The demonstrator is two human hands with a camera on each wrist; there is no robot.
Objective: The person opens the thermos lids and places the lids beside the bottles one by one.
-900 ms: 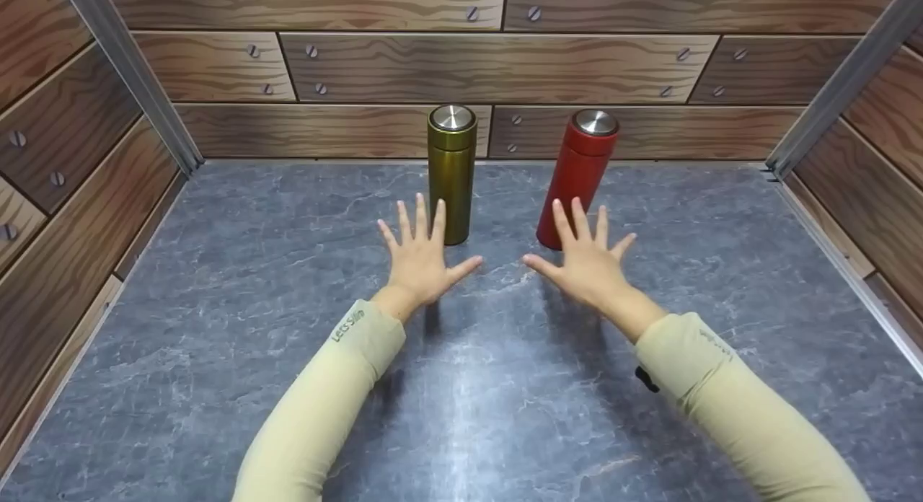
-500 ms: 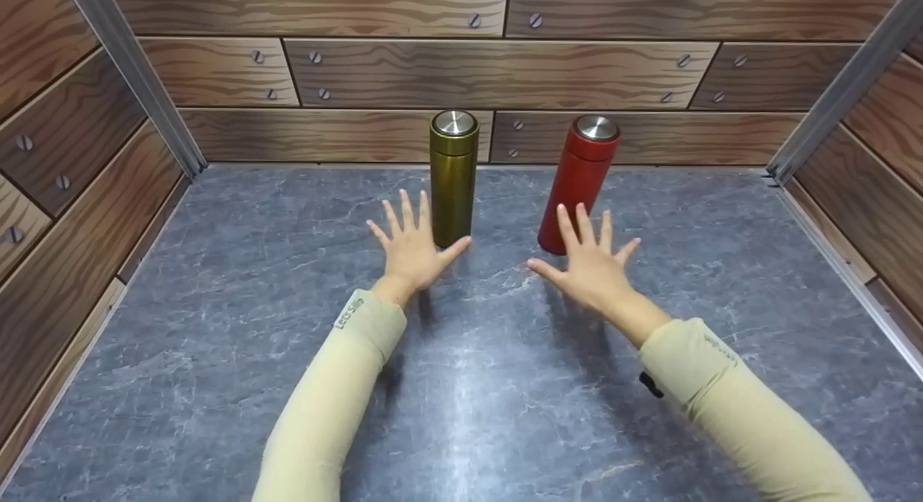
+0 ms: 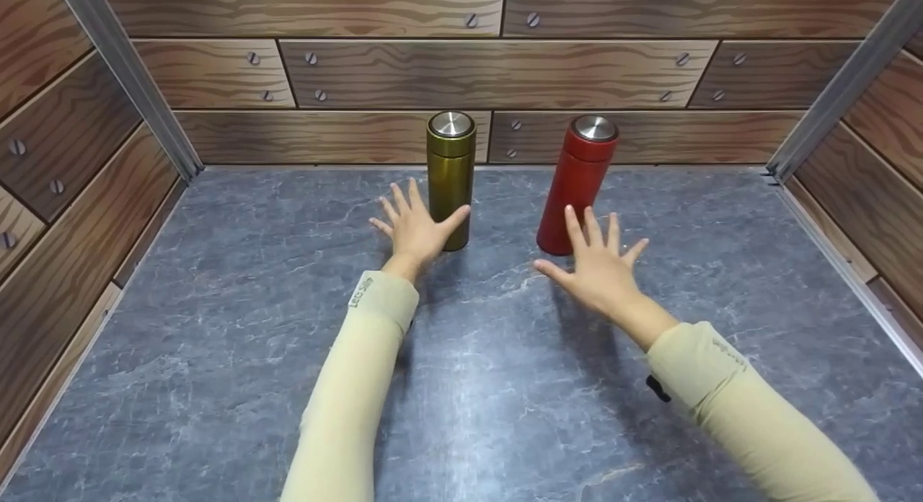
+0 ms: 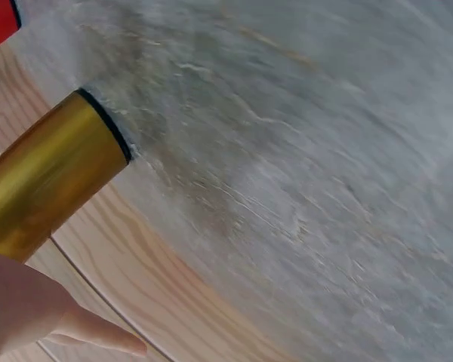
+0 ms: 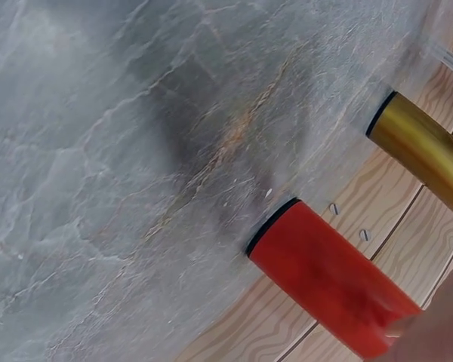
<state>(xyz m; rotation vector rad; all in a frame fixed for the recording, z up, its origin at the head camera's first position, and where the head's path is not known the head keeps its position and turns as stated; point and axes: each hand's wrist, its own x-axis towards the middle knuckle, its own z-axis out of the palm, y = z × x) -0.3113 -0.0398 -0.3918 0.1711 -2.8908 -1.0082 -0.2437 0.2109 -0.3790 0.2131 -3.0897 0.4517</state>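
Gold bottle [image 3: 450, 177], upper centre, stands upright just right of your nearer left hand [image 3: 417, 232], spread wide and gripping nothing; contact cannot be told. Your right hand [image 3: 601, 276], likewise spread and empty, fronts the upright red bottle [image 3: 579, 169], right of centre.

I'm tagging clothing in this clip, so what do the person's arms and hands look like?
The pale yellow-green fabric left sleeve and matching right sleeve reach the wrists. Dark lettering marks each near its end. A small black object, unidentifiable, shows beside the right one. The left hand and right hand show no gloves or rings.
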